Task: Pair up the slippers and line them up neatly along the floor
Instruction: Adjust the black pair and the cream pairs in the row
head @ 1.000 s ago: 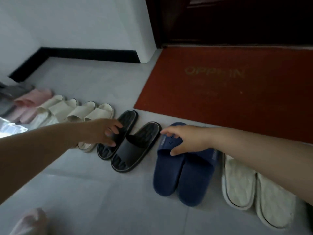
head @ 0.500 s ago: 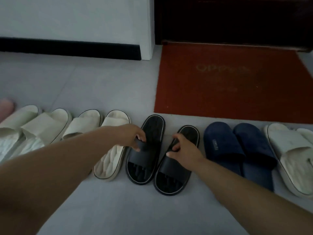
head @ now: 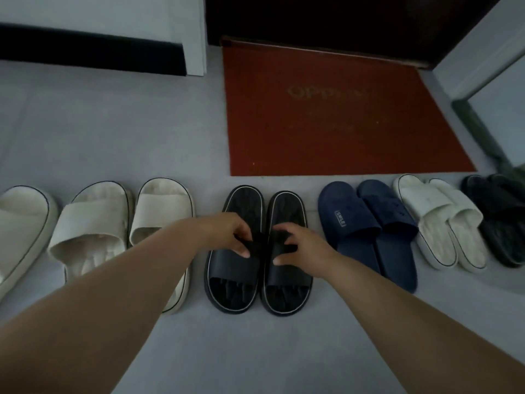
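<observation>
Black rubber straps sit under both hands: the left hand [head: 227, 233] pinches the band of the left black slipper [head: 235, 251], fingers and thumb closed on its inner edge, and the right hand [head: 301, 245] has its grip closed the same way on the band of the right black slipper [head: 287, 257]. The two black slippers lie touching, side by side, toes toward the red doormat [head: 341, 115], soles flat on the grey floor [head: 113, 132]. To their left stand cream slippers [head: 127, 223] in a row; to their right a navy pair [head: 369, 231], then a white pair [head: 443, 220], then a dark pair [head: 500, 217] at the frame's edge. A black skirting board [head: 85, 49] runs along the white wall behind.
</observation>
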A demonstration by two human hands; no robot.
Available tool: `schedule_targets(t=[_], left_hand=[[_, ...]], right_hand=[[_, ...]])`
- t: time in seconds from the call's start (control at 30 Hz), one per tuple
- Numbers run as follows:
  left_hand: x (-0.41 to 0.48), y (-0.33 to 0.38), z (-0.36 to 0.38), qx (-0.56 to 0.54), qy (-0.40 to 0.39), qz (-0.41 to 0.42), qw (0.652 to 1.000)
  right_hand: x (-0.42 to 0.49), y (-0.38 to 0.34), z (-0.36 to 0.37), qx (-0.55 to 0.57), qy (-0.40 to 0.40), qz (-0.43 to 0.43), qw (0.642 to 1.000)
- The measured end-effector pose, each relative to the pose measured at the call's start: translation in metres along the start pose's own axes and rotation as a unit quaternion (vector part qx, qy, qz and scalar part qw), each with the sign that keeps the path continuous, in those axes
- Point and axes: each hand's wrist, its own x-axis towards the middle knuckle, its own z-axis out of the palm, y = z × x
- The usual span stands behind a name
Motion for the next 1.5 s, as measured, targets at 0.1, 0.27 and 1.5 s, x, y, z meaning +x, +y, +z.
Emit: schedule_targets(t=[0.1, 0.27, 1.5], left_hand=[[0.0, 0.009, 0.001, 0.027, 0.007, -0.01, 1.0], [-0.011, 0.018, 0.006, -0.118, 0.113, -0.059, 0.985], [0.011, 0.005, 0.012, 0.071, 0.226, -0.159, 0.958]], right_hand=[[0.003, -0.001, -0.008, -0.059, 0.006, -0.015, 0.998], [-0.001, -0.02, -0.056, -0.168, -0.006, -0.085, 0.982], [0.001, 0.064, -0.051, -0.063, 0.004, -0.12, 0.991]])
